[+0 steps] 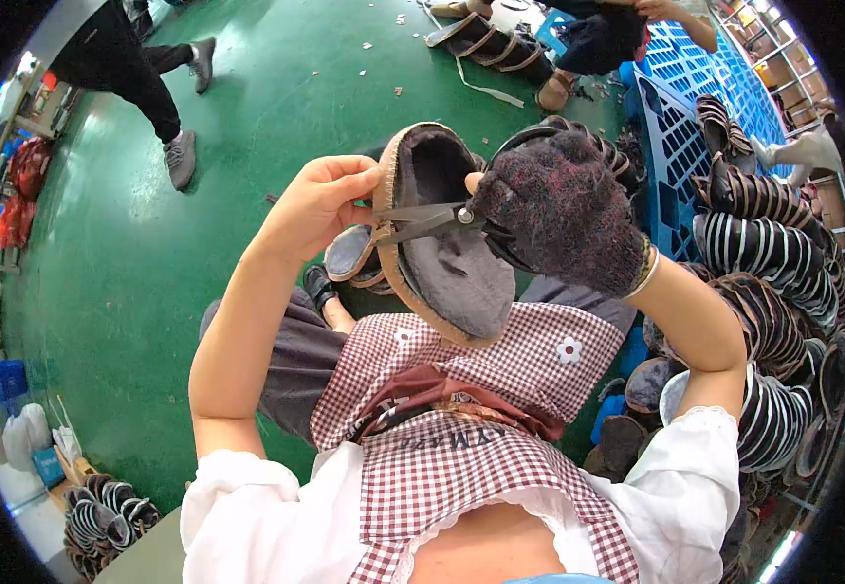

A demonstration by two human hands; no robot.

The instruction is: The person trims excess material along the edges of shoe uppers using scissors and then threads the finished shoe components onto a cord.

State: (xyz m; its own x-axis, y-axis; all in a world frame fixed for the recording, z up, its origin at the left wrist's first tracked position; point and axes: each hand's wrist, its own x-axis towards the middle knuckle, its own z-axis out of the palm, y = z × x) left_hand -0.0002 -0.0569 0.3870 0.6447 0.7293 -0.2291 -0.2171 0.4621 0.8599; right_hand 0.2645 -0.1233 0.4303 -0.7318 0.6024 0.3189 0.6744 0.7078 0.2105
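Note:
In the head view, my left hand (317, 206) pinches the tan stitched rim of a slipper (457, 287) with a dark fuzzy lining. The slipper is tilted above my lap, its inside facing me. My right hand (567, 209), in a dark knitted glove, is closed round the handles of black scissors (424, 218). Their parted blades cross the slipper's opening and reach its left rim, close below my left fingertips. I cannot tell whether they are cutting anything there. Behind the slipper, more footwear (349, 255) rests near my feet, partly hidden.
Stacked slippers (768, 258) crowd the right side beside a blue plastic pallet (671, 146). Another pile of footwear (106, 521) is at the lower left. A person in dark trousers (135, 83) stands at the upper left; another person's arm (685, 21) shows at the upper right. Scraps dot the green floor (276, 88).

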